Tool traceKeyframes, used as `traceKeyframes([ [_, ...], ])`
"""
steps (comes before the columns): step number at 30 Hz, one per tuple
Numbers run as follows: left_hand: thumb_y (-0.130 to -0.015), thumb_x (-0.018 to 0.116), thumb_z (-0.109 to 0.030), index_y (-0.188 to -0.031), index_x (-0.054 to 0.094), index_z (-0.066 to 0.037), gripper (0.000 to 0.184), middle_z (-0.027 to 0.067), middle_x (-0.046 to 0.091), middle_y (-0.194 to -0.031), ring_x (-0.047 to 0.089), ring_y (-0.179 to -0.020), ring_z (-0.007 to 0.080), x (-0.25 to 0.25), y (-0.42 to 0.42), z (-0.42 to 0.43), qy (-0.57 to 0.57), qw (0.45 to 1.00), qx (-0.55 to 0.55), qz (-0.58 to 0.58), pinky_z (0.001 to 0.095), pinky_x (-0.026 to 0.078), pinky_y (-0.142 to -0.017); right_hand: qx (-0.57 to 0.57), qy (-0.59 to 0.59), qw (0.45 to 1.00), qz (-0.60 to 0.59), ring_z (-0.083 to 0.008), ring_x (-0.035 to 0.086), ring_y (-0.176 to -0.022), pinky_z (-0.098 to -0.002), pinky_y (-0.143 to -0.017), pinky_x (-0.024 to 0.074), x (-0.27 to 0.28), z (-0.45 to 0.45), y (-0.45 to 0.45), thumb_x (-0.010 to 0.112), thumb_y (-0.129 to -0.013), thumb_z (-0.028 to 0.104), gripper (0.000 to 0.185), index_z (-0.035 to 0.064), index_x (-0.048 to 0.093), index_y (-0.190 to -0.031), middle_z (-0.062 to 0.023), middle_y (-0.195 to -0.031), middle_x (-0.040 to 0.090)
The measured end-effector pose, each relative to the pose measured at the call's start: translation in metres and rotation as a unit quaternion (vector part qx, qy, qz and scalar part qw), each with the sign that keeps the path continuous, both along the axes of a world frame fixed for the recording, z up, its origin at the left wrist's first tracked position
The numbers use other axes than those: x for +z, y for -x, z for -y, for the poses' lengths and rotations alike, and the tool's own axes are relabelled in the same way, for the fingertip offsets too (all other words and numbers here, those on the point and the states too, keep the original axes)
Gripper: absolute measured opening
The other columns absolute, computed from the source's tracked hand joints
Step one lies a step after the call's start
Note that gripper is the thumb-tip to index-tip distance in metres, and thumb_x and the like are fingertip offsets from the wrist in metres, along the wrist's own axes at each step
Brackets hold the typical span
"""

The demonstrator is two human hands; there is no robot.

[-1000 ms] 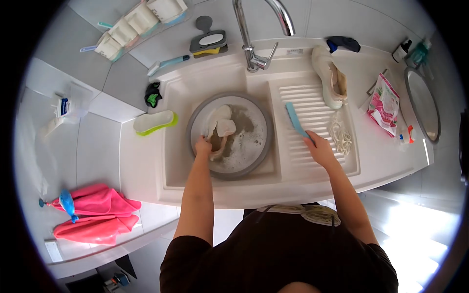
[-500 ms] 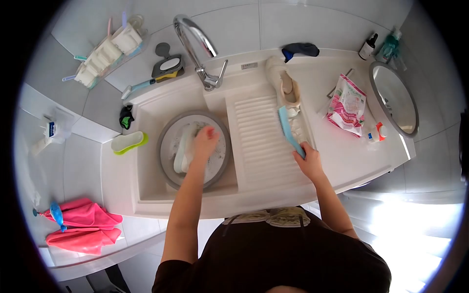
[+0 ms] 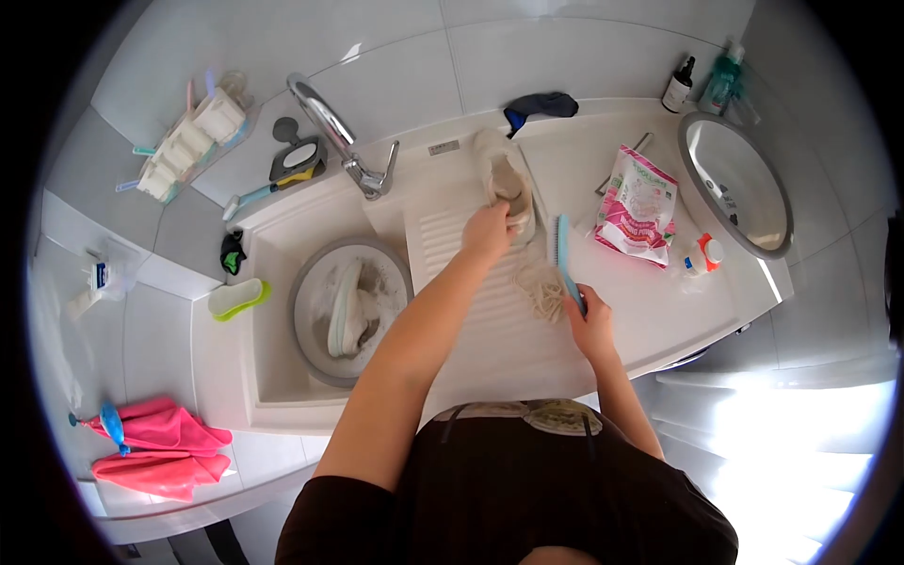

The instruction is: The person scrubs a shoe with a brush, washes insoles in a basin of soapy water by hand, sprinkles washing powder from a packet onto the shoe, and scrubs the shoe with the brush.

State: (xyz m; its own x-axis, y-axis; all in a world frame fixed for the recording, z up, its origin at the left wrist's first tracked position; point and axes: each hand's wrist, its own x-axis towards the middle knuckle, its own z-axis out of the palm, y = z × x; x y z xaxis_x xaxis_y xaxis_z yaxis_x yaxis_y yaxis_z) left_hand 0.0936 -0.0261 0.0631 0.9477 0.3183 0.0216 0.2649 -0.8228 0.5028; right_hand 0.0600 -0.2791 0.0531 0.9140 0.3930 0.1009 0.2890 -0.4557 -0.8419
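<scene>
Shoe point(image 3: 509, 179): off-white, lying at the far side of the ridged washboard point(image 3: 450, 275), its foot hole in the half nearer you.
Left hand point(image 3: 487, 231): your fingers are at the shoe's near end, by the collar; you cannot tell here how firmly they grip.
Right hand point(image 3: 590, 320): closed around the handle of the blue brush point(image 3: 562, 247), well apart from your left.
Handling: the shoe looks light, its upper soft and likely to fold, the sole stiffer; if wet or soapy, expect it to slip.
Best hold: pinch the collar wall, or cup the sole.
Laces point(image 3: 540, 290): a loose pile between your hands, likely limp and easily snagged by bristles.
Basin point(image 3: 353, 242): a second shoe point(image 3: 345, 315) sits inside, in cloudy water; probably heavier if soaked.
</scene>
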Motion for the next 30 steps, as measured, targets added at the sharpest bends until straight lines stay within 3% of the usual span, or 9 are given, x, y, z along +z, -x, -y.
traceKeyframes([
  [3, -0.073, 0.07, -0.011, -0.094, 0.057, -0.005, 0.026, 0.0155, 0.062, -0.083, 0.06, -0.085, 0.0346, 0.004, 0.027, -0.012, -0.004, 0.998, -0.024, 0.054, 0.0438, 0.048, -0.073, -0.003, 0.053, 0.992, 0.113, -0.0343, 0.061, -0.075, -0.0404, -0.069, 0.0485, -0.005, 0.014, -0.004, 0.064, -0.081, 0.015, 0.029, 0.0012, 0.06, -0.106, -0.018, -0.086, 0.062],
  [6, -0.07, 0.067, -0.004, -0.092, 0.057, -0.004, 0.025, 0.0165, 0.062, -0.084, 0.06, -0.083, 0.0363, 0.014, 0.072, -0.036, 0.021, 0.996, -0.072, 0.056, 0.0429, 0.047, -0.071, -0.015, 0.115, 0.988, 0.098, -0.0367, 0.061, -0.085, -0.0437, -0.074, 0.0486, -0.003, 0.025, -0.011, 0.064, -0.079, 0.015, 0.031, 0.004, 0.061, -0.107, -0.0169, -0.096, 0.062],
  [12, -0.066, 0.061, 0.006, -0.093, 0.057, -0.001, 0.028, 0.0142, 0.061, -0.086, 0.059, -0.081, 0.032, 0.035, 0.15, -0.078, 0.063, 0.995, -0.073, -0.016, 0.0366, 0.047, -0.073, -0.025, 0.165, 0.968, 0.188, -0.0292, 0.056, -0.09, -0.041, -0.075, 0.0469, 0.0, 0.02, -0.024, 0.066, -0.077, 0.014, 0.035, 0.0071, 0.061, -0.111, -0.0099, -0.094, 0.055],
  [14, -0.065, 0.058, 0.01, -0.094, 0.058, -0.001, 0.031, 0.0146, 0.061, -0.089, 0.059, -0.085, 0.0322, 0.035, 0.162, -0.082, 0.063, 0.996, -0.054, -0.018, 0.0374, 0.047, -0.075, -0.049, 0.27, 0.912, 0.305, -0.027, 0.053, -0.093, -0.0404, -0.076, 0.0428, 0.015, 0.013, -0.022, 0.068, -0.075, 0.015, 0.035, 0.0082, 0.062, -0.109, -0.0077, -0.095, 0.054],
  [16, -0.066, 0.055, 0.008, -0.095, 0.06, 0.0, 0.031, 0.0162, 0.061, -0.095, 0.057, -0.092, 0.0337, 0.035, 0.164, -0.075, -0.065, 0.995, -0.027, 0.074, 0.0395, 0.047, -0.081, -0.049, 0.242, 0.914, 0.322, -0.0264, 0.051, -0.093, -0.0404, -0.078, 0.0397, 0.029, -0.003, -0.016, 0.069, -0.074, 0.015, 0.033, 0.0087, 0.063, -0.106, -0.0066, -0.095, 0.054],
  [21, -0.071, 0.057, -0.009, -0.093, 0.063, -0.001, 0.024, 0.0176, 0.061, -0.095, 0.058, -0.092, 0.0344, 0.039, 0.139, -0.024, -0.101, 0.994, 0.035, 0.015, 0.0419, 0.044, -0.087, 0.189, 0.021, 0.936, 0.296, -0.0269, 0.051, -0.095, -0.0414, -0.077, 0.0405, 0.048, -0.099, -0.019, 0.066, -0.078, 0.018, 0.019, 0.0107, 0.066, -0.096, -0.0074, -0.094, 0.057],
  [24, -0.07, 0.06, -0.013, -0.092, 0.064, -0.002, 0.025, 0.0162, 0.063, -0.092, 0.06, -0.09, 0.0318, 0.009, 0.137, -0.005, -0.156, 0.988, 0.015, -0.005, 0.0407, 0.042, -0.089, 0.279, 0.051, 0.924, 0.254, -0.0273, 0.051, -0.101, -0.0433, -0.081, 0.0403, 0.045, -0.167, -0.021, 0.057, -0.086, 0.033, 0.025, 0.0118, 0.067, -0.094, -0.0072, -0.098, 0.06],
  [26, -0.069, 0.062, -0.015, -0.093, 0.063, 0.0, 0.028, 0.0141, 0.063, -0.088, 0.061, -0.086, 0.0275, -0.004, 0.139, -0.001, -0.279, 0.955, 0.026, 0.095, 0.0387, 0.04, -0.088, 0.356, 0.304, 0.855, 0.225, -0.0308, 0.052, -0.102, -0.0472, -0.085, 0.0387, 0.048, -0.196, -0.017, 0.045, -0.09, 0.043, 0.041, 0.0098, 0.069, -0.092, -0.01, -0.101, 0.063],
  [30, -0.069, 0.06, -0.011, -0.095, 0.062, 0.001, 0.029, 0.012, 0.064, -0.082, 0.06, -0.082, 0.0243, -0.004, 0.152, -0.009, -0.279, 0.95, -0.005, 0.138, 0.0366, 0.04, -0.085, 0.385, 0.419, 0.798, 0.197, -0.0293, 0.056, -0.098, -0.0506, -0.091, 0.0345, 0.042, -0.227, -0.021, 0.036, -0.092, 0.05, 0.053, 0.0097, 0.07, -0.087, -0.008, -0.096, 0.066],
])
